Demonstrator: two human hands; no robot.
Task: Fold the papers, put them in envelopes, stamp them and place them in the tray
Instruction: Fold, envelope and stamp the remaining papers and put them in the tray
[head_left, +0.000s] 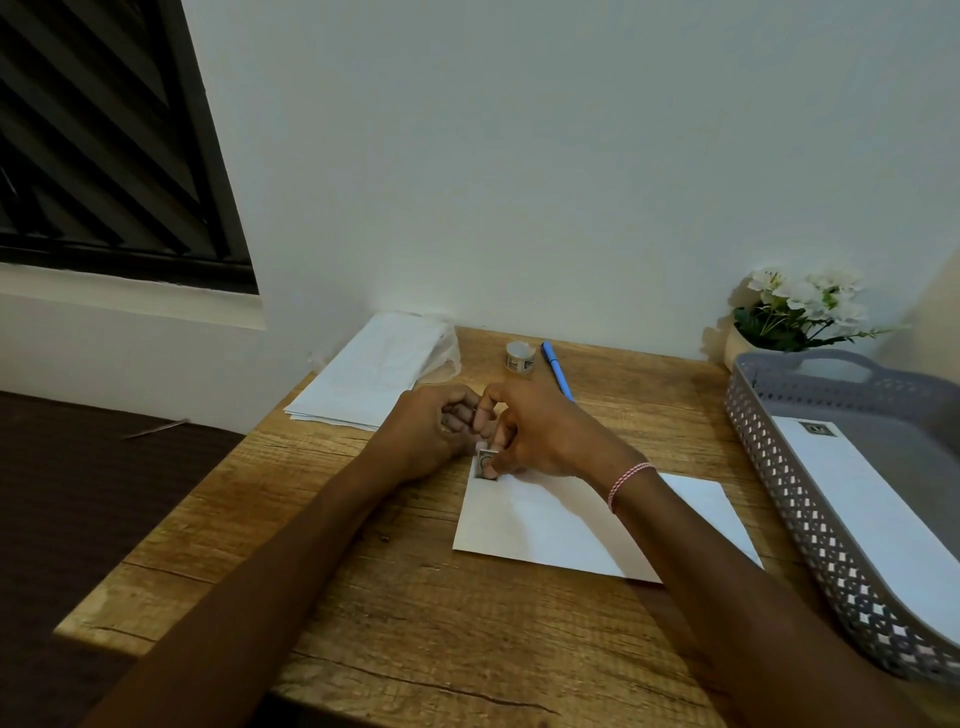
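Far left, the stack of papers (371, 371) sits at the back left corner of the table (363, 597), its edge poking just over the side. Next comes the left hand (426, 431), fingers curled in; I cannot tell whether it holds anything. It sits just beside the far left corner of the white envelope (571, 525). On that corner is the stamp (485, 464), and the right hand (540, 431) is on it, thumb bearing down, other fingers curled. The envelope lies flat mid-table, with open wood down to the near edge. Behind the hands, stamp roll (520, 357) and blue pen (557, 369) sit near the wall. A narrow strip of wood, then the grey tray (779, 467) along the right edge, one stamped envelope (857, 509) inside.
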